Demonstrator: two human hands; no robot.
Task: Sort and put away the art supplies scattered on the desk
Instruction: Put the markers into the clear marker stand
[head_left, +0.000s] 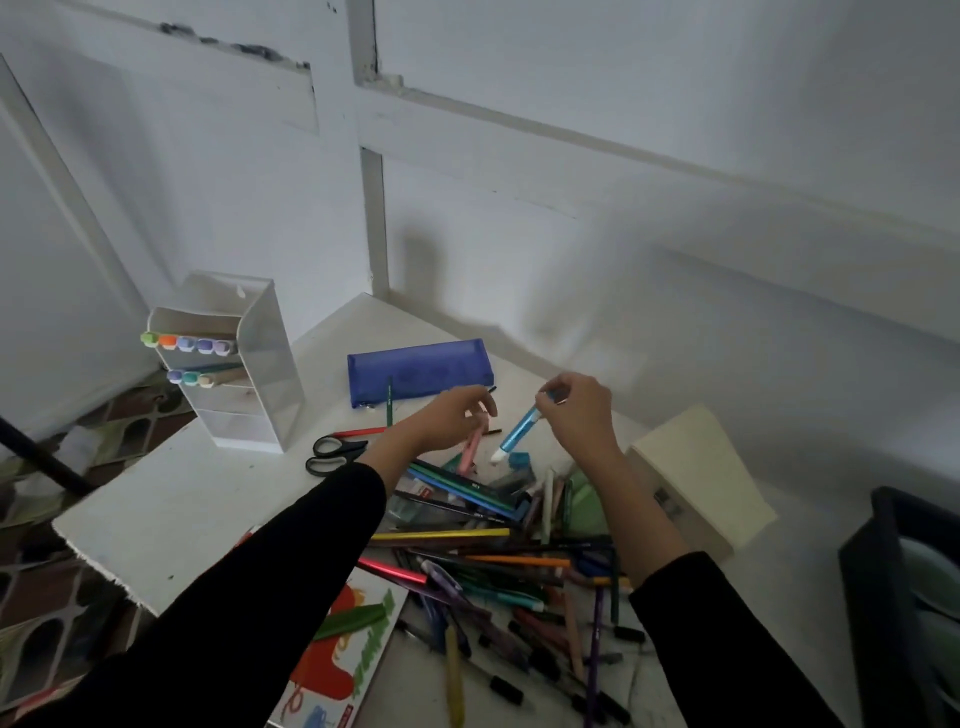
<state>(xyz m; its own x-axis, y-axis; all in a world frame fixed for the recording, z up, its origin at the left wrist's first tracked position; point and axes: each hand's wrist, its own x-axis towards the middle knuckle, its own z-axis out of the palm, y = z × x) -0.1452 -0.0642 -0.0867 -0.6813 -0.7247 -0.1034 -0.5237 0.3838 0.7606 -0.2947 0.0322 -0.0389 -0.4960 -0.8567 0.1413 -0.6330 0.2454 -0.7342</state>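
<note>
My right hand (579, 415) pinches the upper end of a blue marker (519, 432) with a white tip, held slanted above the desk. My left hand (452, 418) has its fingers curled round a pink marker (471, 449) that points down into the pile. Below both hands lies a heap of coloured pencils and pens (498, 561). A white tiered organiser (260, 395) at the back left holds two rows of pastel markers (189, 344). A blue mesh pencil case (421, 370) lies behind my hands.
Black scissors (332, 453) lie left of the pile. A cream box (696, 478) stands at the right, a dark bin (883, 582) beyond it. A colourful booklet (343, 660) sits at the desk's front edge. The white desk (171, 504) ends at the left, over a patterned floor.
</note>
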